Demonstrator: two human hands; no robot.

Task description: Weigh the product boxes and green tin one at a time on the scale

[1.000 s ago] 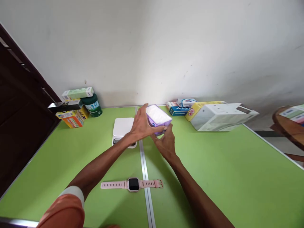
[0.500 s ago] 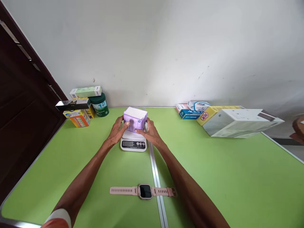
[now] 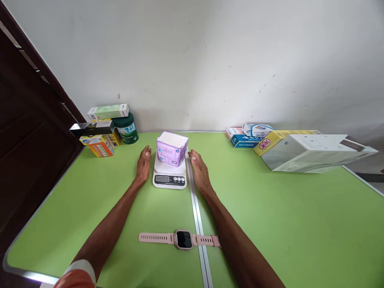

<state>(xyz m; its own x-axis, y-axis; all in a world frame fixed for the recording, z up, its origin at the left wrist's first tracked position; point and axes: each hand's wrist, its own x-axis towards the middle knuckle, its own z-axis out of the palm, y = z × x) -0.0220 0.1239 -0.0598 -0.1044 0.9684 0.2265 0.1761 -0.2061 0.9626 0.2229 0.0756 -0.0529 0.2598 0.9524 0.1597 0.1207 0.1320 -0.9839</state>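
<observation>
A purple-and-white soft pack (image 3: 171,150), its exact kind unclear, rests on the plate of a white kitchen scale (image 3: 169,176). The scale's dark display strip and buttons face me. My left hand (image 3: 144,165) stands on edge at the scale's left, fingers stretched out, apart from the pack. On the other side, my right hand (image 3: 200,170) is likewise held on edge with fingers extended and nothing in it. Nearer to me, a smartwatch (image 3: 183,239) with a pink strap lies flat across the table's metal seam, its right end partly behind my right forearm.
Back left on the green table (image 3: 258,216) stand a dark green tub (image 3: 128,130), a light green box (image 3: 108,112), a black box (image 3: 91,128) and an orange box (image 3: 100,146). Toward the back right are a blue box (image 3: 244,141), a yellow box (image 3: 271,141) and a large white box (image 3: 315,154).
Both hands have let go of the purple pack and moved outward, one to each side. The pack now sits on the scale by itself.
</observation>
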